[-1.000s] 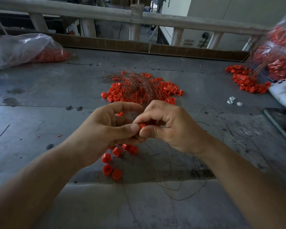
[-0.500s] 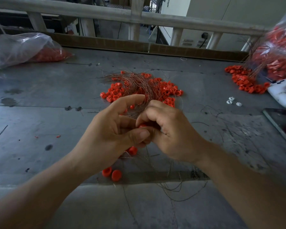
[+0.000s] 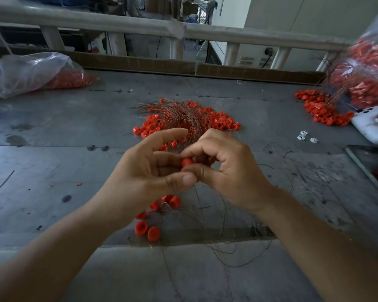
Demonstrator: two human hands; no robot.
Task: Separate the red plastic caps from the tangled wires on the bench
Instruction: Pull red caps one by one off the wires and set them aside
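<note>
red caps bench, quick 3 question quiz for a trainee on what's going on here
1. True or false: the right hand pinches a red cap.
2. Where does the tangled wire bundle lie? A) on the central cap pile B) inside a plastic bag C) on a phone
3. Fill in: the white controller lies on the bench's ____ side.
Key: 1 true; 2 A; 3 right.
</note>
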